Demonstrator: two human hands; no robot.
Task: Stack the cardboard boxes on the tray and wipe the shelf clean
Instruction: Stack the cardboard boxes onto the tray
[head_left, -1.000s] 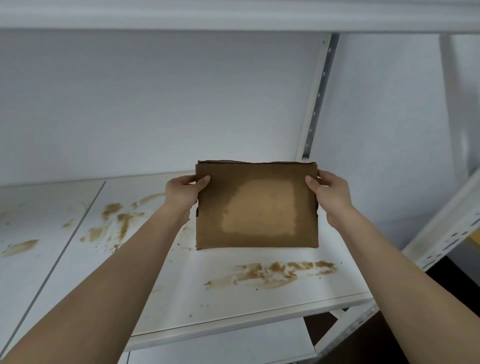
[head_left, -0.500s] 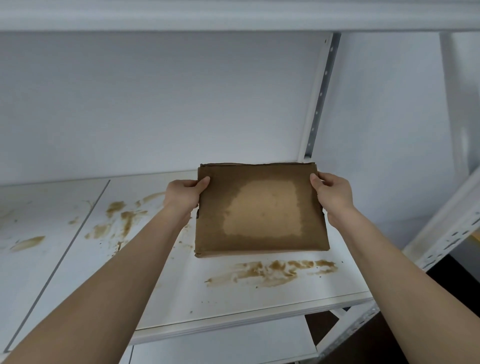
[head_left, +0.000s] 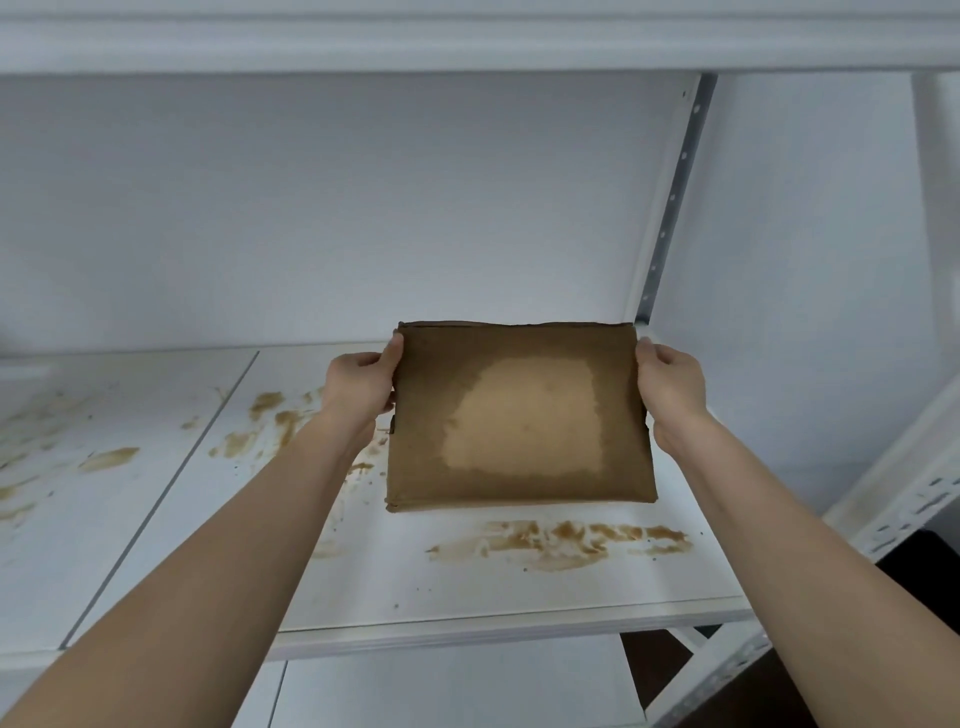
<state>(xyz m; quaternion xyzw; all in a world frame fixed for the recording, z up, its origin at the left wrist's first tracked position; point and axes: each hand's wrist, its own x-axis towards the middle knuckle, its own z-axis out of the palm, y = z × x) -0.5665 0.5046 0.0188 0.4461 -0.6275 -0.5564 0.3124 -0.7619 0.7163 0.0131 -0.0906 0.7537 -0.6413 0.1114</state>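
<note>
Honestly, the biggest risk is the cardboard box (head_left: 519, 415) itself: its face is dark round the edges with a paler patch in the middle, which looks to me like soaked cardboard, so it may sag or tear if you squeeze it by the sides alone. You hold it above the shelf (head_left: 467, 597), tilted with its broad face towards you, and a softened bottom could give way on the way to the tray (no tray shows in this view, so I cannot tell where you must carry it).

A second risk is the mess. Brown smears (head_left: 561, 538) lie on the shelf at 6 o'clock from the box, and more stains (head_left: 260, 421) spread at 9 o'clock, beside your left forearm. Drag a sleeve-less arm or the box's lower edge through them and you spread what you must later wipe. The upright post (head_left: 670, 197) stands at 1 o'clock; swing the box wide and a corner could clip it.

Your left hand (head_left: 361, 387) grips the box's left edge, thumb on the front face, the other fingers curled behind and out of sight. Your right hand (head_left: 670, 387) grips the right edge the same way, thumb forward. Both clasp firmly; neither holds anything else.
</note>
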